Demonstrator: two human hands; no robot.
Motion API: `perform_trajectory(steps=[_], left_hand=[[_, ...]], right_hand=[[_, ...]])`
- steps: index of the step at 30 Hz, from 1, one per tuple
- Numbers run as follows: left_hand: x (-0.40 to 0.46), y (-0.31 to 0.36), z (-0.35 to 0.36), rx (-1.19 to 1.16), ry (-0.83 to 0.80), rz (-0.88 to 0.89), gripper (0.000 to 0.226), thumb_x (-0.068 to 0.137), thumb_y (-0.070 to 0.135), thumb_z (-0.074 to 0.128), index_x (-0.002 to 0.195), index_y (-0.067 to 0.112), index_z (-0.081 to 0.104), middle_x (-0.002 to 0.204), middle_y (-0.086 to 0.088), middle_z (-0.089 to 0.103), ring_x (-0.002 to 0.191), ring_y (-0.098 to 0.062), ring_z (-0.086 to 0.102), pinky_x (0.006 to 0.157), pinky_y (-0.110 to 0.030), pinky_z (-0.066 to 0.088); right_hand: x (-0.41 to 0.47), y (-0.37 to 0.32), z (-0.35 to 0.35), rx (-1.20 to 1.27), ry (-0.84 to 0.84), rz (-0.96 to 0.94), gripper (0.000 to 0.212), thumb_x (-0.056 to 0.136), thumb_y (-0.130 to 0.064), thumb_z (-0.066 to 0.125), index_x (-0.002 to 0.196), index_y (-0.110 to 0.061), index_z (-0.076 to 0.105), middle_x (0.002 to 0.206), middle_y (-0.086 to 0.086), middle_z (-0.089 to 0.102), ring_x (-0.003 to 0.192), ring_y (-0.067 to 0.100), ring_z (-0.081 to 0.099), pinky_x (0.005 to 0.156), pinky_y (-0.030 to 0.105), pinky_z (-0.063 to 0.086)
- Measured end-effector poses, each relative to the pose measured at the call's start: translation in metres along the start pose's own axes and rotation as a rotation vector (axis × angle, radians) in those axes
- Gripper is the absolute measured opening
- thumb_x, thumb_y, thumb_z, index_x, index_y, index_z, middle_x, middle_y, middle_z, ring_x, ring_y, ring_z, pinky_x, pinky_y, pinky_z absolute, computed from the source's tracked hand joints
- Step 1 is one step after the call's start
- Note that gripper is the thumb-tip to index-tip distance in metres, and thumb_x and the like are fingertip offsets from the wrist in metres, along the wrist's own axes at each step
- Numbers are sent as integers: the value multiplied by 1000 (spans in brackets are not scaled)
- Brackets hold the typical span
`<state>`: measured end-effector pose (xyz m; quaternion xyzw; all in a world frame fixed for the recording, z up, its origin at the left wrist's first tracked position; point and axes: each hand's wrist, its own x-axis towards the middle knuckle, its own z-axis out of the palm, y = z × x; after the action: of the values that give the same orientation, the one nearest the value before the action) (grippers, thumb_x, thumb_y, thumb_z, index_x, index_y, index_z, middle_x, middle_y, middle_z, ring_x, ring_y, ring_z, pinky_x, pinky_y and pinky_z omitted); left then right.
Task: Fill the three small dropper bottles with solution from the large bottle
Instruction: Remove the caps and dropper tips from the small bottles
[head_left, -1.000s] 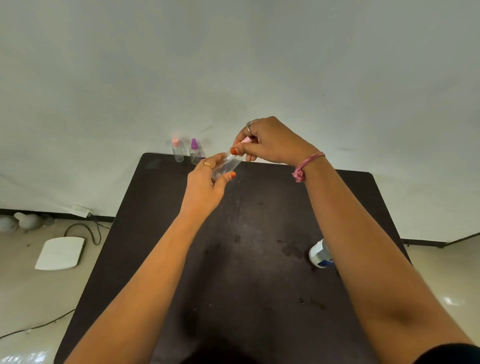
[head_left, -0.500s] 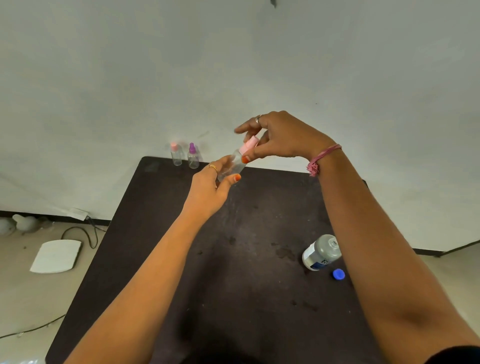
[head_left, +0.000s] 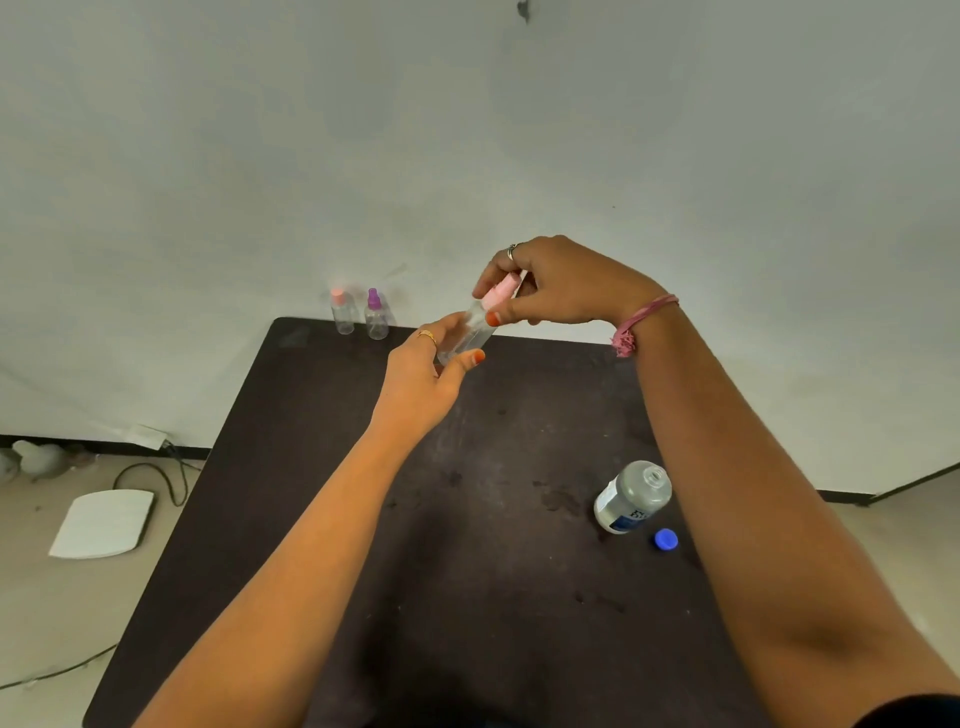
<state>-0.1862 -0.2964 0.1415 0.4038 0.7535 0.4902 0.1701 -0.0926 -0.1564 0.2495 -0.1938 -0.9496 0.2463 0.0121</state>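
1. On the table (head_left: 363, 571), near my right arm, the big bottle (head_left: 631, 498) stands open, its blue cap (head_left: 665, 539) beside it; it seems light but easy to tip.
2. My left hand (head_left: 423, 382) grips the small clear bottle (head_left: 470, 332) by its body; my right hand (head_left: 558, 283) pinches its pink top (head_left: 500, 292). It looks thin and slippery, so I would hold it at the middle.
3. Two more small bottles (head_left: 358, 314) wait at the far edge.

Clear dropper bottle (head_left: 467, 332) tilted midair, pink cap (head_left: 500, 291); large bottle (head_left: 631, 496) uncapped, upright on table's right side.

Left hand (head_left: 421, 379): gold ring on one finger; orange-painted thumbnail.
Right hand (head_left: 558, 283): silver ring on one finger; orange-painted thumbnail.
Right wrist: pink thread bracelet (head_left: 636, 325), knotted and frayed.
Forearms: bare.
Right upper arm: dark sleeve edge (head_left: 914, 714).
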Motion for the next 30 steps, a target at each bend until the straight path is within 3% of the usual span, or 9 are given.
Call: perform_trajectory(steps=[3,7,11,13,15,18,23,26,30], left_hand=[[0,0,3,5,3,0,54,90,26,63,140,15,45,136,-3,55,125,-18,51,94,-19,36],[-2,1,7,-10,-16,12,54,89,25,64,139,14,46,136,-2,55,124,-16,52,99,-24,40],[-4,2,9,-16,-6,-6,51,89,25,65,137,14,48,132,-3,57,120,-16,55,101,-30,42],[-4,2,10,-23,-10,11,52,89,24,65,136,13,48,132,-3,58,119,-16,55,102,-32,44],[-5,1,10,-18,-14,24,52,88,24,66,136,13,49,131,-3,58,118,-16,55,101,-31,45],[-4,-1,11,-19,-13,25,51,87,25,67,134,13,50,130,-3,58,117,-16,56,98,-29,45],[-4,-3,12,-23,-68,27,52,87,25,67,136,16,49,133,-2,56,119,-15,53,98,-27,44],[-4,-6,12,-5,-114,29,52,90,25,64,138,16,46,136,0,53,122,-13,50,94,-20,40],[-5,-15,14,0,-135,17,52,91,26,62,139,18,45,139,-1,51,125,-16,50,97,-24,42]], right_hand=[[-4,2,-2,45,17,45,48,83,-41,69,124,-22,55,104,-2,61,68,7,64,57,10,50],[-8,6,-1,46,35,49,30,85,-36,68,107,-15,65,97,1,68,66,4,66,59,11,52],[-12,6,0,75,-6,69,58,81,-45,70,131,-22,51,111,-3,60,73,8,66,60,14,54],[-11,6,4,76,3,123,50,82,-51,65,115,-14,60,97,0,68,69,10,69,62,18,56],[-11,8,6,68,19,105,37,87,-42,64,103,-9,66,87,4,71,69,11,70,63,19,57],[-14,10,3,56,11,50,24,86,-27,69,106,-14,69,95,0,69,76,8,68,67,13,53],[-18,10,-4,12,-46,4,24,81,-18,74,104,-21,71,91,-13,63,81,4,60,70,13,45],[-19,13,-7,29,-60,-8,24,79,-6,73,98,-21,72,101,-4,70,88,8,65,81,20,52],[-21,15,-11,81,-45,-16,26,78,-2,74,93,-22,72,101,-1,72,87,6,68,83,19,54]])
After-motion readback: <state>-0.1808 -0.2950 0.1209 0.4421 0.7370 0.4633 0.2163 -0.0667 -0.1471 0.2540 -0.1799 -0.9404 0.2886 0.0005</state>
